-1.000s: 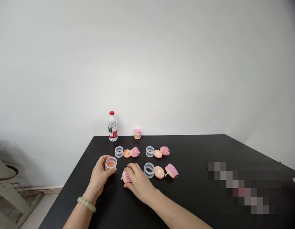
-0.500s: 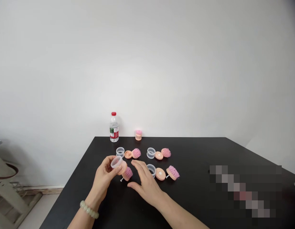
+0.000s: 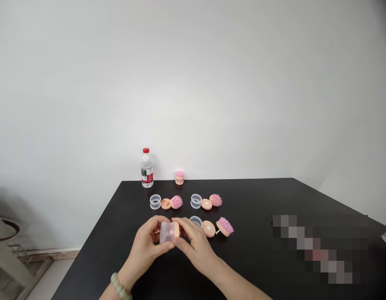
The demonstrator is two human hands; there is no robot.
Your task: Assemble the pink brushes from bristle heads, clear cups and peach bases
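Low over the table, my left hand [image 3: 150,239] is closed around a translucent waisted plastic cup [image 3: 166,233], tilted on its side. My right hand [image 3: 195,246] grips the peach cap [image 3: 177,230] at the cup's right end, thumb in front and fingers behind. Cap and cup touch; whether they are locked together I cannot tell. Just beyond my right hand lie another translucent cup [image 3: 196,221], a peach disc [image 3: 208,228] with a white centre and a pink bristle head [image 3: 225,226] with a white stem. The bristle head that lay behind the held cup is hidden by my hands.
Farther back are two more sets: cup [image 3: 155,202], disc [image 3: 165,203], bristle head [image 3: 177,202]; and cup [image 3: 196,201], disc [image 3: 206,204], bristle head [image 3: 215,200]. A water bottle [image 3: 147,173] and an assembled brush [image 3: 179,178] stand by the wall. A blurred patch covers the right side.
My right hand has come in from open to grip the peach cap. The cup in my left hand has moved right and down and turned onto its side.
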